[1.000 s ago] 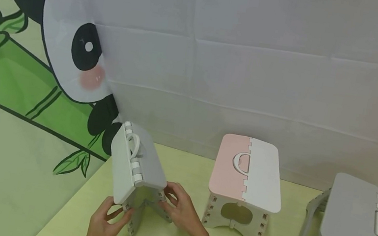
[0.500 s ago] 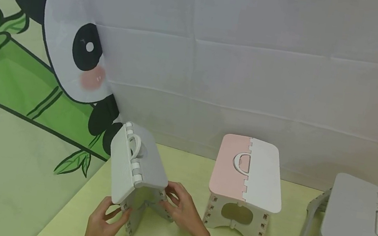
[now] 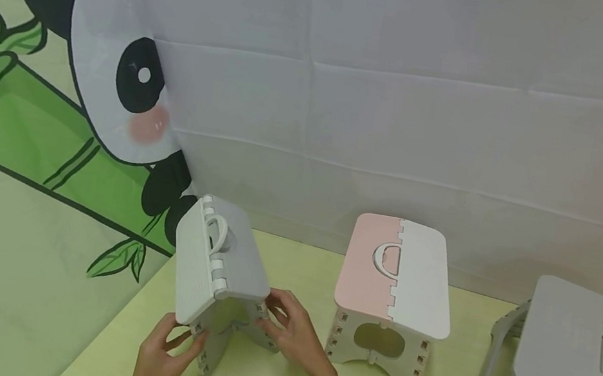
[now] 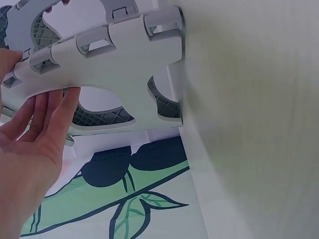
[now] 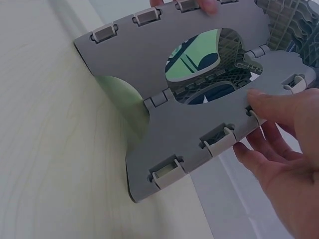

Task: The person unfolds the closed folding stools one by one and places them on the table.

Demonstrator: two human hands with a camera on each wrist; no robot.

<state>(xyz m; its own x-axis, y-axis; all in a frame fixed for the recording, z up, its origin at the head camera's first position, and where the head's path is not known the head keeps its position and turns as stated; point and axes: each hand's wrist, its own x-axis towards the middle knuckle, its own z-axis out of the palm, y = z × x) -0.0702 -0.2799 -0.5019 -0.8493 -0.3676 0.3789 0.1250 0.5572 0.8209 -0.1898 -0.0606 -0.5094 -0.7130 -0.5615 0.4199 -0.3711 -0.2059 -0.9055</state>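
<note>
A folding stool [image 3: 251,252] with a white half and a grey half stands part-folded at the left, its top peaked along the hinge and its white handle [image 3: 217,234] sticking up. My left hand [image 3: 165,356] grips the edge of its left leg panel [image 4: 99,69], thumb on one side and fingers on the other. My right hand [image 3: 293,336] pinches the edge of the right leg panel [image 5: 194,129], with the thumb on the panel's face. In the right wrist view, the leg panel bends at its middle hinges [image 5: 158,97].
A pink-and-white folding stool [image 3: 368,269] stands unfolded to the right on the pale table [image 3: 291,258]. Farther right is an unfolded grey-and-white stool [image 3: 558,350]. Behind hangs a pale cloth [image 3: 404,125]; a panda-print cloth [image 3: 27,225] covers the left side.
The part-folded stool's two halves have spread slightly. My left hand has shifted a little left and my right hand a little right, both keeping their grip.
</note>
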